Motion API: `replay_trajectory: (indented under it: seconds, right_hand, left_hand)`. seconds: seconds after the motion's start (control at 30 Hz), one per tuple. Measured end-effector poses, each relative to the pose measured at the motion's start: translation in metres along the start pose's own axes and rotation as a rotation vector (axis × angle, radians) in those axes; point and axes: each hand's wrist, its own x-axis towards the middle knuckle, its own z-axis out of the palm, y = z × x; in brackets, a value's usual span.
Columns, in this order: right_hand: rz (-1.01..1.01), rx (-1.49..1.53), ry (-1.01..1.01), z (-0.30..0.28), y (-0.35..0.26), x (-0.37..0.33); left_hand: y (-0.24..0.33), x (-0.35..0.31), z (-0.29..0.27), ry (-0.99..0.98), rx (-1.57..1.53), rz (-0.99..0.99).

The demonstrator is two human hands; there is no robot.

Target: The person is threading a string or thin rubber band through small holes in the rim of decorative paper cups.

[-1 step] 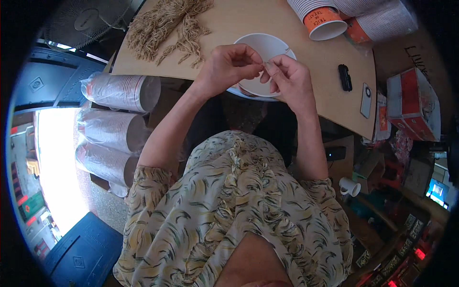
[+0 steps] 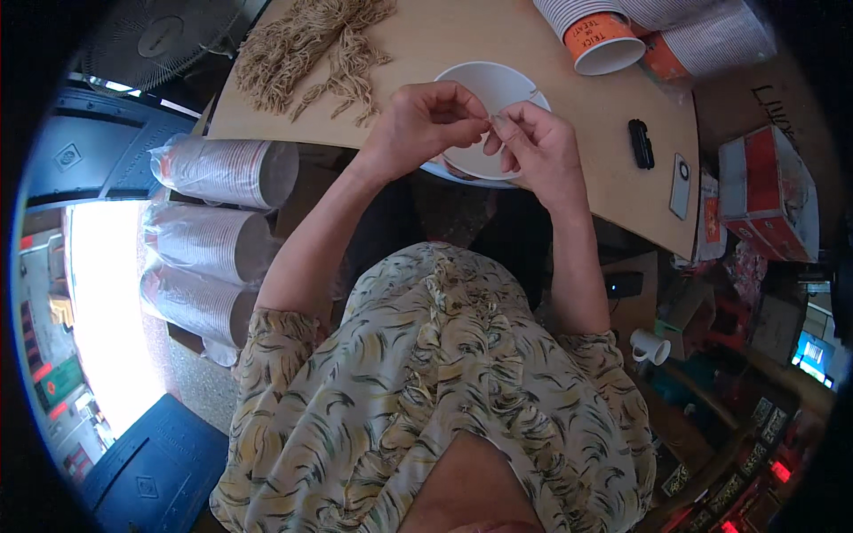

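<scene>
Over a white paper bucket (image 2: 471, 76) at the table's near edge, my two hands meet fingertip to fingertip. My left hand (image 2: 428, 126) is closed in a pinch, thumb against forefinger. My right hand (image 2: 540, 149) pinches too, its thumb tip close to the left fingertips. Whatever lies between them is too small to make out. Part of the bucket's mouth and side is hidden behind my hands. A heap of tan twisted cords (image 2: 298, 62) lies on the table to the left of the bucket.
Stacked orange and white paper buckets (image 2: 604, 40) lie at the back right of the table (image 2: 622, 204). A black tool-like object (image 2: 641, 144) and a phone (image 2: 680, 186) rest near its right edge. Plastic-wrapped bucket stacks (image 2: 209, 240) are at left; a white mug (image 2: 650, 347) stands lower right.
</scene>
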Motion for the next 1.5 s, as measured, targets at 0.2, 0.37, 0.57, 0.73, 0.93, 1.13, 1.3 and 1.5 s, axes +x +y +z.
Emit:
replay_trajectory:
  seconds: [0.2, 0.37, 0.57, 0.73, 0.93, 1.13, 1.3, 1.5]
  right_hand:
    - [0.054, 0.097, 0.028, -0.003, 0.000, -0.001]
    - [0.008, 0.059, 0.047, -0.003, 0.002, 0.000]
    - [0.033, 0.108, 0.037, -0.003, 0.002, -0.001]
    - [-0.096, -0.006, 0.097, -0.001, 0.015, 0.004]
    - [-0.001, 0.097, 0.061, 0.002, 0.004, 0.003]
    - [0.006, 0.146, 0.064, 0.000, 0.004, 0.003]
    - [0.017, 0.122, 0.131, 0.001, 0.004, 0.002]
    - [-0.018, 0.149, 0.193, -0.001, 0.007, 0.004]
  left_hand:
    - [0.004, -0.005, -0.006, -0.053, 0.041, -0.036]
    - [0.004, -0.007, -0.011, -0.101, 0.152, -0.002]
    - [0.011, -0.005, -0.013, -0.173, 0.200, -0.107]
    - [0.009, -0.005, -0.014, -0.152, 0.051, -0.155]
    - [0.000, -0.006, -0.017, -0.150, -0.093, -0.155]
    - [0.001, -0.008, -0.011, -0.072, -0.134, -0.128]
    - [-0.004, -0.009, -0.007, -0.034, -0.144, -0.069]
    - [-0.002, -0.008, -0.004, -0.055, -0.095, -0.080]
